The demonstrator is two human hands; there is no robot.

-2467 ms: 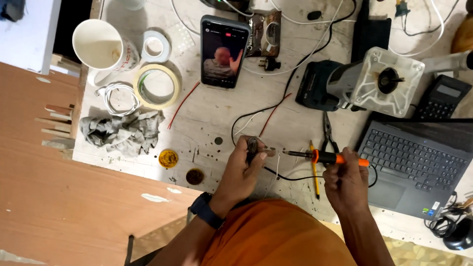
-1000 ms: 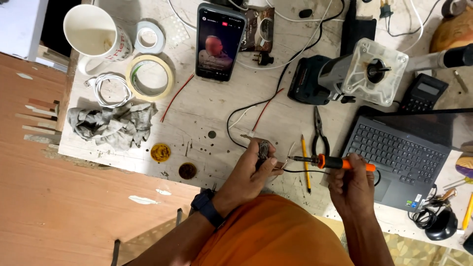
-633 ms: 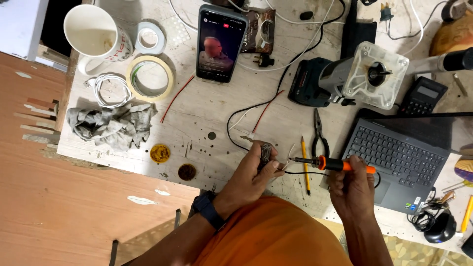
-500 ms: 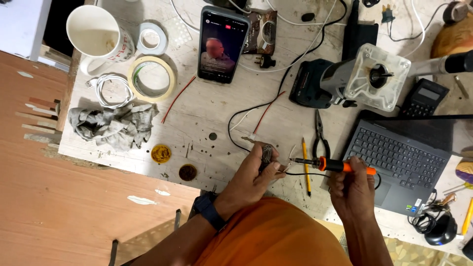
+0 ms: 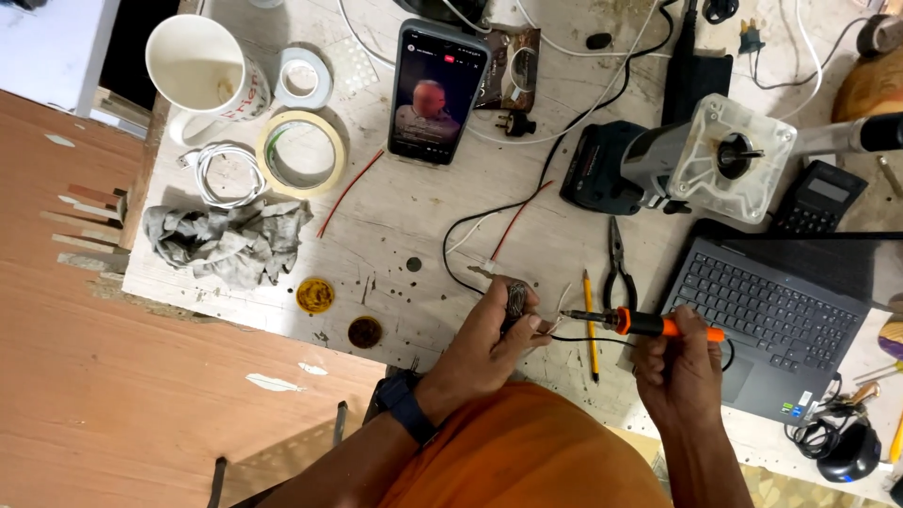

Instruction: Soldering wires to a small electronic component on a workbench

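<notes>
The right hand [image 5: 679, 372] is wrapped around the orange handle of one soldering iron [image 5: 644, 325], whose long axis lies level across the counter [image 5: 414, 221], tip pointing left. That tip stops just short of the small dark component [image 5: 515, 299] pinched in the fingers of the left hand [image 5: 489, 343], so the left hand is the nearer to it. Right of the component lie one yellow pencil [image 5: 590, 320] and one pair of pliers [image 5: 618, 268]; one black wire [image 5: 461, 246] and one red wire [image 5: 513, 221] run up from it.

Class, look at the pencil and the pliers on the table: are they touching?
Apart. The head view shows a strip of bare table between the pencil and the pliers along their length.
</notes>
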